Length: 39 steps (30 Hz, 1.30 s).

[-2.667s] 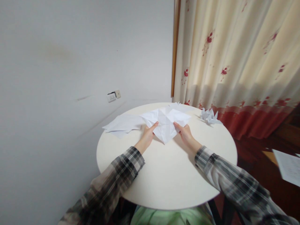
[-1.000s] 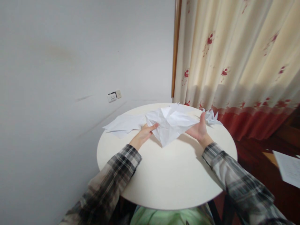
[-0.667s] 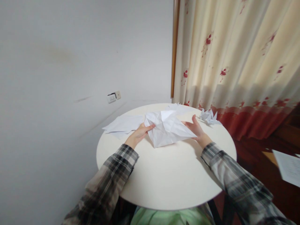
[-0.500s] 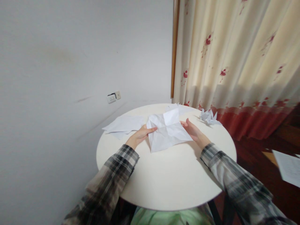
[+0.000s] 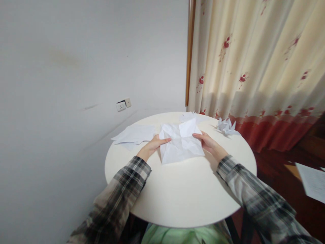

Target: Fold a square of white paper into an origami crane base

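A creased white paper sheet (image 5: 180,145) lies on the round white table (image 5: 182,193), partly folded, with one flap raised at its far side. My left hand (image 5: 152,146) rests at the sheet's left edge, its fingers stretched out and pressing on the paper. At the right edge my right hand (image 5: 208,143) pinches the sheet, thumb on top. Both arms wear plaid sleeves.
Loose white sheets (image 5: 134,135) lie at the table's left rear. A folded paper figure (image 5: 226,126) sits at the right rear and another scrap (image 5: 189,117) at the far edge. A wall stands left, a flowered curtain (image 5: 254,67) behind. More paper (image 5: 313,181) lies lower right.
The sheet was lifted and turned in both hands, then brought down flat on the table. My right hand moved from under the paper to its right edge.
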### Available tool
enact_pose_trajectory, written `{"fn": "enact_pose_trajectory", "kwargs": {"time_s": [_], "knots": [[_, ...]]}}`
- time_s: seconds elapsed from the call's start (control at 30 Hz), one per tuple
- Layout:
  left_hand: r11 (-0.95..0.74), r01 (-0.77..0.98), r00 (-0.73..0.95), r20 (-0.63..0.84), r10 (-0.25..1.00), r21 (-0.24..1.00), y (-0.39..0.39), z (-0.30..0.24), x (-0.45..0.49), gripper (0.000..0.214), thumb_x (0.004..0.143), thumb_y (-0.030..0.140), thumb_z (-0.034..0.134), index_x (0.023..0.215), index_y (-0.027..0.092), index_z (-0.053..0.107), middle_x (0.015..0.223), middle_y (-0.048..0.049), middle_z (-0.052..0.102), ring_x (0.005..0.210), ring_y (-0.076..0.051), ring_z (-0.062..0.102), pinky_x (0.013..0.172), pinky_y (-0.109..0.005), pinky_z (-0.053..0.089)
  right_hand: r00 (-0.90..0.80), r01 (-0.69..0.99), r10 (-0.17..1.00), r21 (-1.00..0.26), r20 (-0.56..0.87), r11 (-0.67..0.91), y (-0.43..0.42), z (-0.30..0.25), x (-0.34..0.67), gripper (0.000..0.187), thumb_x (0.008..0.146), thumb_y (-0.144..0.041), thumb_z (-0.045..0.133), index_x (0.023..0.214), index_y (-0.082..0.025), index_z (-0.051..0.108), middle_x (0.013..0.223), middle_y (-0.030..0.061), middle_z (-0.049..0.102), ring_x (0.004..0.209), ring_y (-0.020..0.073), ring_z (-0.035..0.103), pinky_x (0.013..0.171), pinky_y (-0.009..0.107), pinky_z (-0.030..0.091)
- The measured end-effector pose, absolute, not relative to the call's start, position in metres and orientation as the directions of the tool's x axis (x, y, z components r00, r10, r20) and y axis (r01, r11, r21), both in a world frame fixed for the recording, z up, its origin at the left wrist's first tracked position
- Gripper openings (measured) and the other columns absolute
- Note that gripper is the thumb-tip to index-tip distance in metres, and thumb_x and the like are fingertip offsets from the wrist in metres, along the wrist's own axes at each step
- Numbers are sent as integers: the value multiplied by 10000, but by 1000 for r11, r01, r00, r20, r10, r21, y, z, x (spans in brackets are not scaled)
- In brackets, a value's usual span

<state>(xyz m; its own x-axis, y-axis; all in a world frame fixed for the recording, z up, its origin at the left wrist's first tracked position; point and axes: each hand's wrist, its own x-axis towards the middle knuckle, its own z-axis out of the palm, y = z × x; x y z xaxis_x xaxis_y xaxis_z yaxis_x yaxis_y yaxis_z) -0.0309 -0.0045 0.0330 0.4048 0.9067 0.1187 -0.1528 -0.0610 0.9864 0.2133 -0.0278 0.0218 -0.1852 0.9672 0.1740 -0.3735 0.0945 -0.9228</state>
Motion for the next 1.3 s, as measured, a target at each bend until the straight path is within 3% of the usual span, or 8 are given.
{"fn": "enact_pose_trajectory", "kwargs": {"time_s": [0.13,0.4,0.53,0.7,0.83,1.03,1.13,1.3], "knots": [[-109,-138,360,152,921,985,-4,33,-30,489,512,252,774,953,95,631,1006,-153,642,863,-269,618,796,-375,466,-151,-336,968,-931,202,142,-24,20,214,355,553,-201,713,894,-152,625,910,73,682,725,195,636,709,320,496],[-136,-96,201,153,968,986,1,28,-29,433,454,271,799,821,89,658,868,-134,679,737,-253,634,701,-349,483,232,-56,920,-940,316,337,-15,14,208,380,477,-244,744,824,-129,638,782,35,680,604,143,579,587,264,454],[-137,-36,128,140,982,990,3,26,-30,447,437,309,802,784,74,648,817,-117,682,684,-224,627,653,-322,481,259,9,902,-934,346,356,-14,14,206,410,479,-285,735,837,-111,639,779,41,675,600,143,570,579,261,442],[-161,-46,60,164,985,986,3,27,-27,470,437,322,802,805,83,636,832,-95,678,708,-210,616,671,-309,473,247,-51,918,-942,309,331,-14,13,205,375,473,-285,730,789,-103,640,728,28,669,575,139,561,565,258,436],[-127,-255,165,172,971,959,4,31,-26,449,565,408,731,868,96,622,909,-104,664,814,-226,609,757,-328,462,308,-187,917,-929,254,320,-13,12,206,357,472,-260,729,783,-120,624,722,18,672,586,147,576,576,270,455],[55,-596,401,238,885,801,4,37,-29,623,752,623,423,1087,112,548,1128,-131,574,1053,-239,524,920,-361,394,461,-445,871,-805,171,393,-8,6,213,338,499,-195,706,815,-142,597,805,26,681,647,150,609,649,290,498],[101,-584,451,218,866,805,2,31,-26,552,767,564,470,1076,114,550,1154,-143,553,1075,-230,510,950,-359,371,471,-492,869,-772,154,403,-7,4,213,313,520,-181,692,814,-153,586,834,32,681,685,157,620,670,292,508],[165,-321,589,60,806,933,-10,19,-12,378,756,356,601,1058,131,566,1153,-142,559,1035,-222,543,941,-370,378,429,-492,883,-771,189,404,-7,7,206,299,525,-148,686,804,-164,580,846,25,680,750,156,628,711,269,506]]}}
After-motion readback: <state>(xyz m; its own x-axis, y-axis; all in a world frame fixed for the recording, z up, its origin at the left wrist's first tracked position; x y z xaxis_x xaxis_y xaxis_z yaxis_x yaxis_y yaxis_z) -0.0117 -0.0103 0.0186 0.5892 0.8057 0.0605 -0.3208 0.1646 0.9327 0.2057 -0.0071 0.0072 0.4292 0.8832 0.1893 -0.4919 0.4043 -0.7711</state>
